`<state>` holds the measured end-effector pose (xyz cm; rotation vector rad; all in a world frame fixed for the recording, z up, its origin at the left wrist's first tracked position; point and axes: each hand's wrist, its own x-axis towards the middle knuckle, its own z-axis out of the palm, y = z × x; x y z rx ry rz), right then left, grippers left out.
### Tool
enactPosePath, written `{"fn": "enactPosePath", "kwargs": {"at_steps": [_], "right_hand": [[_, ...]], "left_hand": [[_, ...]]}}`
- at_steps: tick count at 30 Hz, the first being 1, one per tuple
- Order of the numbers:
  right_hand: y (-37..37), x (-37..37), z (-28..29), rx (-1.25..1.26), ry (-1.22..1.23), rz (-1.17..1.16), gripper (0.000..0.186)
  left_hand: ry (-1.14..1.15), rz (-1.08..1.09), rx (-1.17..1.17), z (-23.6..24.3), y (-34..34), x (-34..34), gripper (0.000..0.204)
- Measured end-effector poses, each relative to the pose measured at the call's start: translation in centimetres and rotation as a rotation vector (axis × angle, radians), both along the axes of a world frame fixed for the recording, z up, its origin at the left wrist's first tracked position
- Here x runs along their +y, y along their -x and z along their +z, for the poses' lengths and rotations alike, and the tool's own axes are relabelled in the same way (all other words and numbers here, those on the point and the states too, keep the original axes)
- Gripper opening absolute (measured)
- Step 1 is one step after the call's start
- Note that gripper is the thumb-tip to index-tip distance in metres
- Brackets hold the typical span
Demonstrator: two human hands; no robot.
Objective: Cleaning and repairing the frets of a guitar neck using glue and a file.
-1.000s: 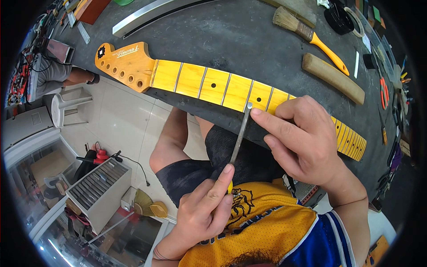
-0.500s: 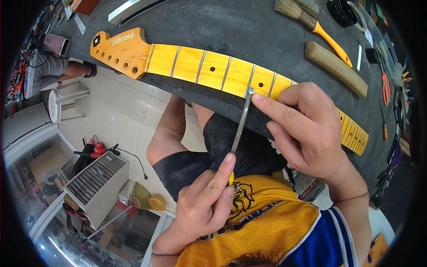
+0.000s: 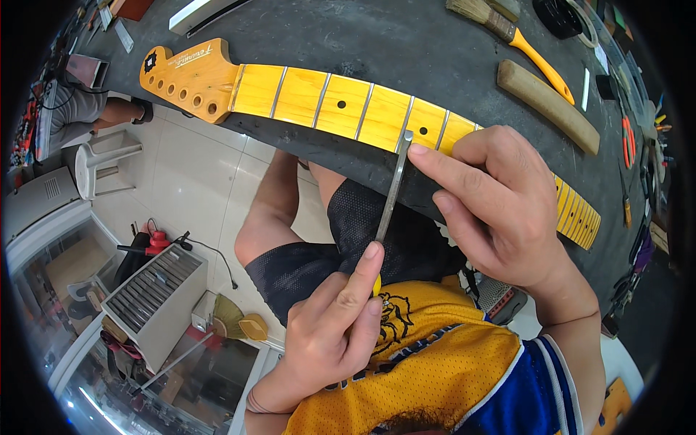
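Note:
My left hand (image 3: 330,326) is closed around the yellow handle (image 3: 377,285) of a slim metal file (image 3: 392,194), its index finger laid along the tool. The file's tip rests at the near edge of a guitar neck (image 3: 348,119), by the end of a fret. My right hand (image 3: 500,199) lies over the neck farther right, its index fingertip against the file's tip. Its other fingers curl over the fretboard, partly hidden, and the thumb is below the near edge. The neck's headstock (image 3: 187,80), with a row of holes, points left.
The neck lies along the near edge of a dark workbench (image 3: 304,36). Beyond it are a yellow-handled brush (image 3: 533,54) and a long wooden block (image 3: 549,107). Red-handled pliers (image 3: 628,141) lie at right. Below left are a white stool (image 3: 101,167) and a slotted box (image 3: 156,297); another person's leg shows.
The neck and the bench appear shifted slightly left and up in the view. The file's tip has slid a little farther over the neck's edge, with the right index finger following.

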<state>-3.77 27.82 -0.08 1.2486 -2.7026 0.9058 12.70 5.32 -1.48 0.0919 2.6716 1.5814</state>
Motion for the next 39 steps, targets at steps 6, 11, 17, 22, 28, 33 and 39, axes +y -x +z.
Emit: {"fn": "enactPosePath", "kwargs": {"at_steps": [6, 11, 17, 22, 28, 33, 39], "right_hand": [[0.08, -0.02, -0.08, 0.006, 0.004, 0.003, 0.051], [0.06, -0.04, -0.14, 0.011, 0.009, 0.004, 0.050], [0.06, -0.06, -0.17, 0.014, 0.007, 0.001, 0.050], [0.09, -0.03, -0.10, 0.012, 0.003, 0.006, 0.051], [0.17, -0.06, -0.08, 0.008, 0.005, 0.012, 0.052], [0.23, 0.03, -0.24, 0.008, 0.020, 0.017, 0.053], [0.29, 0.10, -0.36, -0.004, 0.029, 0.020, 0.053]], "left_hand": [[0.010, -0.004, 0.006, -0.02, -0.01, -0.02, 0.068], [0.011, -0.005, 0.000, 0.05, -0.27, -0.09, 0.069], [0.016, -0.006, -0.001, 0.17, -0.18, -0.03, 0.069], [0.007, -0.010, -0.005, 0.12, -0.15, 0.00, 0.068], [-0.004, -0.015, -0.014, 0.20, -0.04, 0.00, 0.067], [-0.012, -0.010, -0.006, 0.26, 0.27, 0.09, 0.067], [-0.003, -0.018, -0.029, 0.26, 0.26, 0.08, 0.066]]}}
